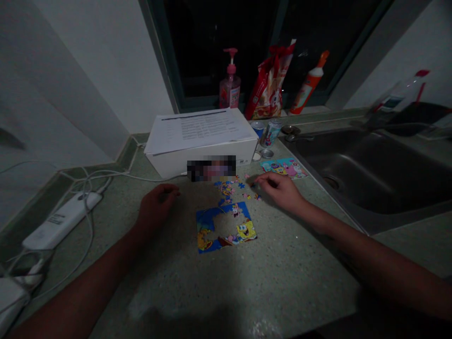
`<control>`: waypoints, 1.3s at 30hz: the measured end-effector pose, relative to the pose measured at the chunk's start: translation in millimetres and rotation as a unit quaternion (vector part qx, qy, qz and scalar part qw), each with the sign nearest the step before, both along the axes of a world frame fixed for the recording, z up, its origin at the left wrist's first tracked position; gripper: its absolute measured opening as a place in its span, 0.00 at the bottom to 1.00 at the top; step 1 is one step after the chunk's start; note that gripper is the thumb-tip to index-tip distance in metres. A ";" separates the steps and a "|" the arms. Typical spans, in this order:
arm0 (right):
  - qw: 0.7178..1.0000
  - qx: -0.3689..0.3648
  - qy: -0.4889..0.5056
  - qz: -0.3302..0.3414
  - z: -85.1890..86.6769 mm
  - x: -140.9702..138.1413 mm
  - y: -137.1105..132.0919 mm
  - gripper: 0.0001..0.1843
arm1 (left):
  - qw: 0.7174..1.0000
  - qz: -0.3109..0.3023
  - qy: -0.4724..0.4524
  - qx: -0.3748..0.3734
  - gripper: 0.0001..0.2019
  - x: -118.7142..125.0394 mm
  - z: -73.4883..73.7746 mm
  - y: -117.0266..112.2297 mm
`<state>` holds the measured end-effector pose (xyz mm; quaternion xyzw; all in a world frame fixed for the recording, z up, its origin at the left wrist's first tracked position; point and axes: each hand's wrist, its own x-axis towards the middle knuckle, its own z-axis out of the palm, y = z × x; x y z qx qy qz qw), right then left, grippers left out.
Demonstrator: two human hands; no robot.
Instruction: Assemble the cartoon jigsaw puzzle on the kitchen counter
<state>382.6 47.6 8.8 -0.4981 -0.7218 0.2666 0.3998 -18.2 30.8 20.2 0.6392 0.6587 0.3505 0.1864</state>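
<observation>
A speckled stone counter (293,278) runs beside a steel sink (370,174), under a dark window (219,47). Along the window stand a pink pump bottle (230,87), a red plastic bag (270,84) and an orange tube (309,84). A white box (169,162) carries a stack of printed papers (199,129), with two cans (271,133) just to its right. A white power strip (61,221) lies among cables at the far left.

In front of the box sits a half-built jigsaw puzzle (226,228), blue and yellow, with a gap in its middle. Loose pieces (233,188) lie just above it, near a small picture card (284,168). The left hand (157,207) rests loosely curled beside the puzzle, gripping nothing visible. The right hand (277,188) reaches over the loose pieces, fingers (256,181) low — whether they pinch one, I cannot tell.
</observation>
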 end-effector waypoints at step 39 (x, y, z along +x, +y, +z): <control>0.943 0.140 -0.251 0.166 -0.6 2.4 -6.6 0.19 | 0.999 0.023 -0.005 -0.025 0.14 -2.6 -1.1 1.0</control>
